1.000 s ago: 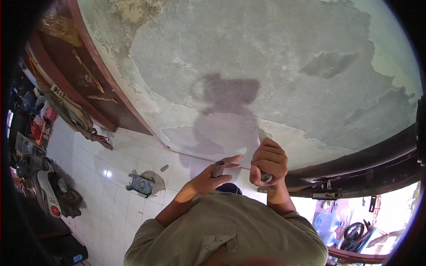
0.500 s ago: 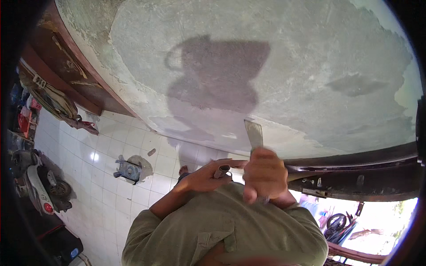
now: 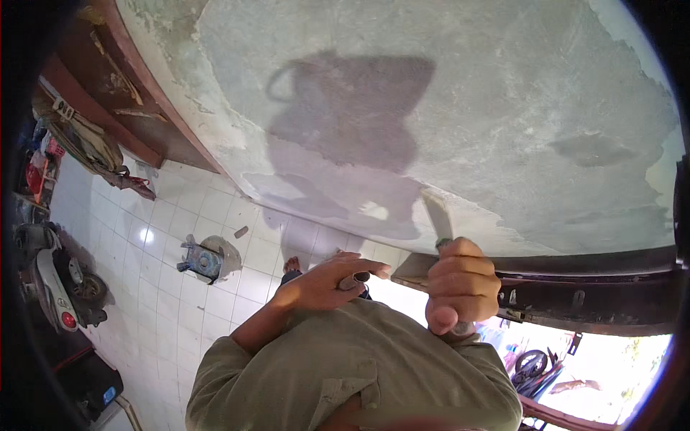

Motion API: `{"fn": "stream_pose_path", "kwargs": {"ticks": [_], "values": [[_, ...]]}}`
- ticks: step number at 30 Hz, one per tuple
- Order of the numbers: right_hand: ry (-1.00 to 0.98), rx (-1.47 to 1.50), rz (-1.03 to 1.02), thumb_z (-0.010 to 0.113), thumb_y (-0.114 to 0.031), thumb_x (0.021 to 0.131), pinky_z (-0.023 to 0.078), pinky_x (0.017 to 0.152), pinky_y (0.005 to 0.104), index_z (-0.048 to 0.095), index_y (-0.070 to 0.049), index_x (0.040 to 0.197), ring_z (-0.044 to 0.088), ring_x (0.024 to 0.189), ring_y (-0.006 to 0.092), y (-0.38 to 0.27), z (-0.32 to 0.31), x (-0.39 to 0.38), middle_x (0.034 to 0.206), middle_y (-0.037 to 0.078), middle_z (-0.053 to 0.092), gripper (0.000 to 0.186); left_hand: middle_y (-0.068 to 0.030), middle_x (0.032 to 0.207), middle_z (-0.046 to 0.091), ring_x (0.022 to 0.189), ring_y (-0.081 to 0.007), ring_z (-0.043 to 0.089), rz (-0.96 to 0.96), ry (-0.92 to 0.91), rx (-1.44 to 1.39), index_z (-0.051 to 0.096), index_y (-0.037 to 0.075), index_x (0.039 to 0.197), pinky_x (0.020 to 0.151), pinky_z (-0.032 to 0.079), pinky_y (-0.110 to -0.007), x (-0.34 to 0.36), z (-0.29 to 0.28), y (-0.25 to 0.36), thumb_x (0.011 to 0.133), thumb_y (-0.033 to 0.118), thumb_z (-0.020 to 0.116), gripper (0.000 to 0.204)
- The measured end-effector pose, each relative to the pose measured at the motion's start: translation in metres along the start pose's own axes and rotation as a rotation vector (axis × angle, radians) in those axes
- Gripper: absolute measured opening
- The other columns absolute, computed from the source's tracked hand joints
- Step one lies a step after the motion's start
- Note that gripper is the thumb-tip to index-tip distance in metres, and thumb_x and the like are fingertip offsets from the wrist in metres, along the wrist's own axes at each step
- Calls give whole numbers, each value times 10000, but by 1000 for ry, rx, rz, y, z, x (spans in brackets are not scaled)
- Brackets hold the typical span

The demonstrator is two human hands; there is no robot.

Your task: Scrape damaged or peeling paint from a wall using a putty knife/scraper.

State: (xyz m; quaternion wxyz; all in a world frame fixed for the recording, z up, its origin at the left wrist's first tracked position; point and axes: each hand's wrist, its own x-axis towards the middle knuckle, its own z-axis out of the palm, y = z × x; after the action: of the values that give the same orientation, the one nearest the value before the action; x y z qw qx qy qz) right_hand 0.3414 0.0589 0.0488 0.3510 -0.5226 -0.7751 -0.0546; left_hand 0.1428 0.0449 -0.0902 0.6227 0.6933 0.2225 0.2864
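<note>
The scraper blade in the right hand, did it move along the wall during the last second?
Yes. The scraper blade, held in the right hand, has shifted rightward along the grey wall, away from the head shadow and toward the dark door frame.

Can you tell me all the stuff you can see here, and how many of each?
scraper blade: one, pale metal, against the wall above the right fist
small tube: one, grey, in the left hand
wall: one, grey-green patchy plaster, upper picture
floor tiles: many, white, lower left
metal fitting: one, blue-grey, on the tiles
scooter: one, white and dark, far left
door frame: one, dark brown, right
shirt: one, olive green, bottom centre
left hand: one, holding the tube
right hand: one, fist closed on the scraper's handle
</note>
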Motion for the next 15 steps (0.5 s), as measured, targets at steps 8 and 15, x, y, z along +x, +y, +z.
{"fn": "stream_pose_path", "kwargs": {"ticks": [8,15], "values": [[-206,-23,283,633,-21,854,473,544,331,518,-61,594,532,490,188,18,23,-1,568,37,550,287,-36,1250,654,1090,-220,573,-27,-31,-19,535,165,1417,1096,289,-430,-17,1,5,952,108,554,468],[-9,378,-332,679,-176,870,552,600,416,628,-37,737,690,700,287,60,24,-89,810,107,678,199,-50,1240,659,1068,-243,589,-57,-77,24,528,128,1421,1086,308,-468,-17,-8,10,924,143,547,497]]}}
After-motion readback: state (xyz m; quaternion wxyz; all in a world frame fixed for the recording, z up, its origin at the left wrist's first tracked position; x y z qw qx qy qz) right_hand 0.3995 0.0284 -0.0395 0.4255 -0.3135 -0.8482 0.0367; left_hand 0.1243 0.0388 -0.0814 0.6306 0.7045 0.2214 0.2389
